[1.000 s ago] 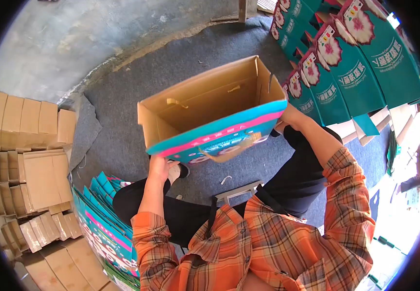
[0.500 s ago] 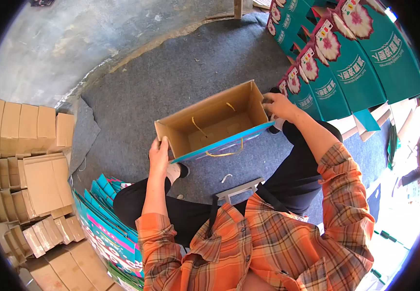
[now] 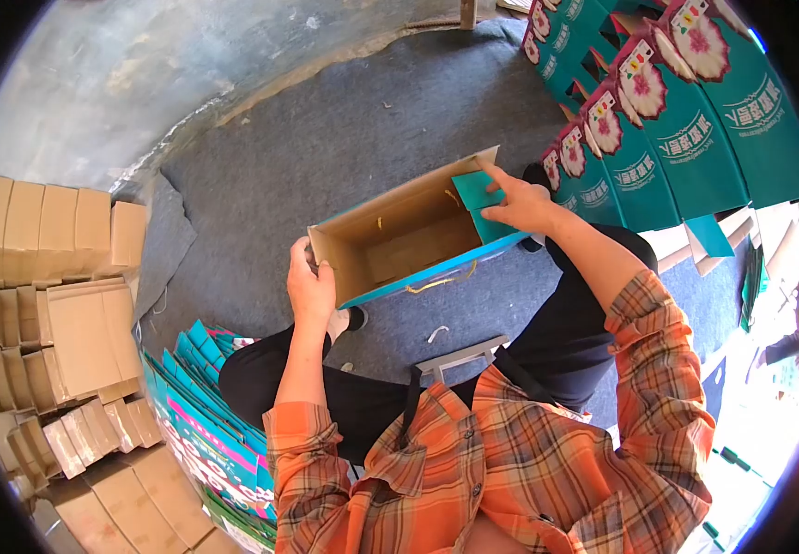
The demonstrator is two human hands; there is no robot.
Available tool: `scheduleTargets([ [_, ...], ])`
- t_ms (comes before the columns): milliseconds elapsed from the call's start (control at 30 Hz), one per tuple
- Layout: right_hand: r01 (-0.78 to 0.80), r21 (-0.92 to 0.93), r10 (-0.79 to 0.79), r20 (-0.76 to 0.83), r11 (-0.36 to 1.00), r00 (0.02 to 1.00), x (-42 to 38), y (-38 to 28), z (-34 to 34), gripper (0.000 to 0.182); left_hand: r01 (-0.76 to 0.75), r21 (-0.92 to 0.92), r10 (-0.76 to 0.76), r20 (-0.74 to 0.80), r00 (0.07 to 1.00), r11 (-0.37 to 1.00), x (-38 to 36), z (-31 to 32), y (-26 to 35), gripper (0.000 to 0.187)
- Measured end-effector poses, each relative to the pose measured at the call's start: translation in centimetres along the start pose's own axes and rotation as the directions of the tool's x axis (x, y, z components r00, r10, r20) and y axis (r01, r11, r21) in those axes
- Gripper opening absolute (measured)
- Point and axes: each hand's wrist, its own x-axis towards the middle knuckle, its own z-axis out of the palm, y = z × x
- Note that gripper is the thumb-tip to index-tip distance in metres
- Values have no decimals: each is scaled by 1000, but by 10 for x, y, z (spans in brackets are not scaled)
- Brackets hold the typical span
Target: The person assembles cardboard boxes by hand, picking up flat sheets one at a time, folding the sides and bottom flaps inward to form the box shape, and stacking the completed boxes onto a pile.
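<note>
A cardboard carton [image 3: 409,254] with a blue-green printed outside lies tilted in front of me, its open top facing up. Yellow cord handles [image 3: 441,280] show on its near side and inside. My left hand [image 3: 311,282] grips the carton's left end, thumb and fingers at the edge. At the right end a teal flap [image 3: 475,198] is folded inward over the opening. My right hand [image 3: 521,205] rests on that flap with forefinger and thumb spread apart; its other fingers are partly hidden.
Upright teal printed cartons [image 3: 686,152] stand in rows at upper right. Folded brown cardboard [image 3: 90,337] is stacked at left, beside flat teal cartons [image 3: 205,397] near my knee. A grey metal stool edge [image 3: 462,356] shows between my legs, above grey floor matting [image 3: 326,138].
The teal flap at the carton's right end has come inward over the opening. My right hand has moved from the end edge onto it. The carton has shifted slightly right.
</note>
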Motion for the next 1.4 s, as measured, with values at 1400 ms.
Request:
scheduleTargets([
  [1400, 321, -712, -302, 159, 624, 940, -20, 0, 48, 70, -600, 438, 425, 436, 793, 670, -35, 56, 29, 85],
])
